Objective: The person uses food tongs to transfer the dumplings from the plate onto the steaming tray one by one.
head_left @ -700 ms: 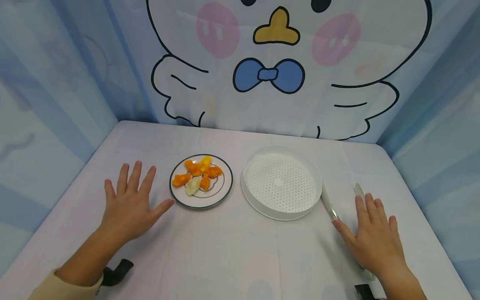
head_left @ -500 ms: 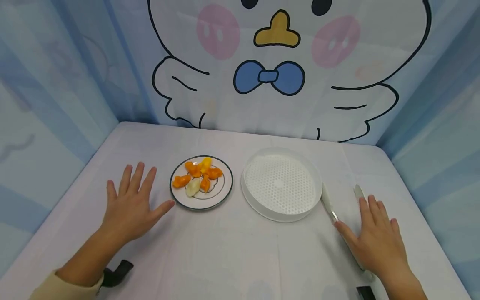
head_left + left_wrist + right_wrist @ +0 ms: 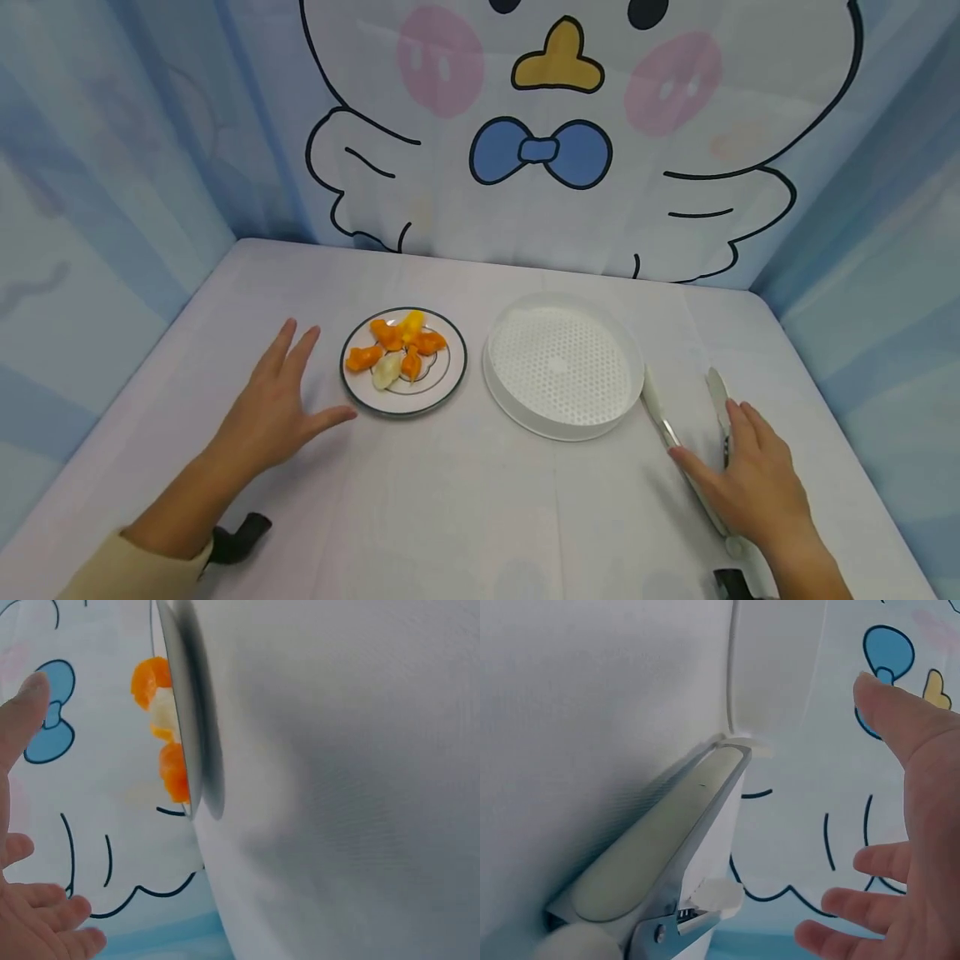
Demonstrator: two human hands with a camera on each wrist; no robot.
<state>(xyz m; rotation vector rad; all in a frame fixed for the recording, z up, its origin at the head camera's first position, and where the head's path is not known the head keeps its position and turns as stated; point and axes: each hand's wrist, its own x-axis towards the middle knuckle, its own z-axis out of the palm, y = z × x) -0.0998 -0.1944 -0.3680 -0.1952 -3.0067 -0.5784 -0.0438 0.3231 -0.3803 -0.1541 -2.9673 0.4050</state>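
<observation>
My left hand (image 3: 266, 412) hovers beside the plate (image 3: 444, 387), thumb spread out, holding nothing. Orange and yellow pepper-like pieces (image 3: 363, 358) lie on that plate with one pale piece (image 3: 386, 371); in the left wrist view they rise above its rim. My right hand (image 3: 757, 483) hangs over a pair of tongs (image 3: 671, 433), fingers extended around air. The tongs lie with their arms spread in a V, white tips pointing away. In the right wrist view one arm, with its cream grip (image 3: 660, 832), runs toward the tray, apart from my fingertips.
A round white tray (image 3: 558, 358) with a perforated floor stands between the plate and the tongs. White cloth covers the table (image 3: 450, 517). Behind it hangs a curtain (image 3: 540, 217) with a cartoon print. Black straps (image 3: 240, 537) sit at my wrists.
Both hands have rolled over so the palms turn inward, and the left fingers now overlap in view. More of the tongs shows beside my right hand. Plate and tray stay put.
</observation>
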